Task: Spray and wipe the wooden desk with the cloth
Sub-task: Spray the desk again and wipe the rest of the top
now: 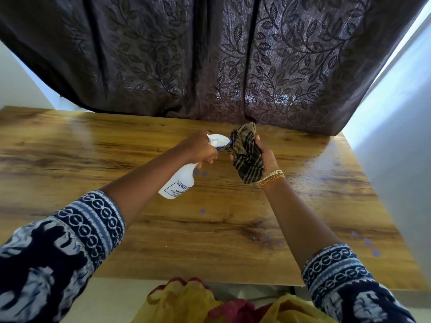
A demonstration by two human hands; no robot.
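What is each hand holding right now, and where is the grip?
The left hand grips the spray bottle at its neck, by the trigger. The right hand clutches the bunched striped cloth around its middle.

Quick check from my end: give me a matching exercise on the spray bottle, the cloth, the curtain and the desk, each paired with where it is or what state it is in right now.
Column one:
1. spray bottle
2. cloth
3. curtain
4. wooden desk

Column two:
A. hangs behind the far edge
B. bunched up in the right hand
C. dotted with small purple spots
D. gripped by the left hand, nozzle aimed at the cloth

Pairs: 1-D, 2-B, 3-A, 4-C
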